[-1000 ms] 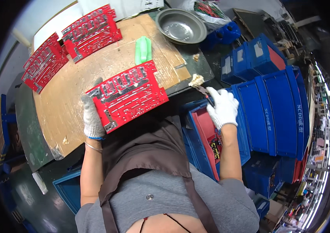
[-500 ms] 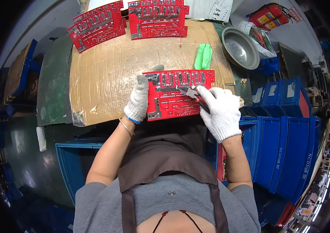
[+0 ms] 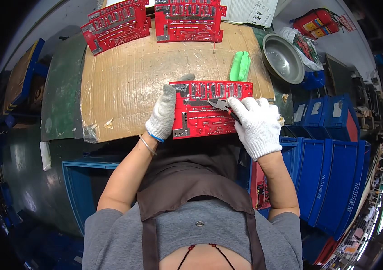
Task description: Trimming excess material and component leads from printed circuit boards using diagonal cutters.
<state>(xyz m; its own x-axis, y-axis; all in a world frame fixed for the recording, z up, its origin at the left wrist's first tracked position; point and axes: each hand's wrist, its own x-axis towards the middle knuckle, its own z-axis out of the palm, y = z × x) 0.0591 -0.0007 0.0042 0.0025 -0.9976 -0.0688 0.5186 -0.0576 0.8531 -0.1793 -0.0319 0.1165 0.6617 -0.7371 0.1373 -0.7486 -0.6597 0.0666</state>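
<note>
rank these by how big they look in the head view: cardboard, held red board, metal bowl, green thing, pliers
Largest to smallest:
1. cardboard
2. held red board
3. metal bowl
4. green thing

Unranked: pliers; the glove hides part of them.

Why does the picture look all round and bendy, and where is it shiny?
Head view: the fisheye lens bends straight edges near the rim, as on the blue crates, and the corners go black; head view: the metal bowl and green floor catch pale glare; head view, middle: the red board looks fairly sharp.
</note>
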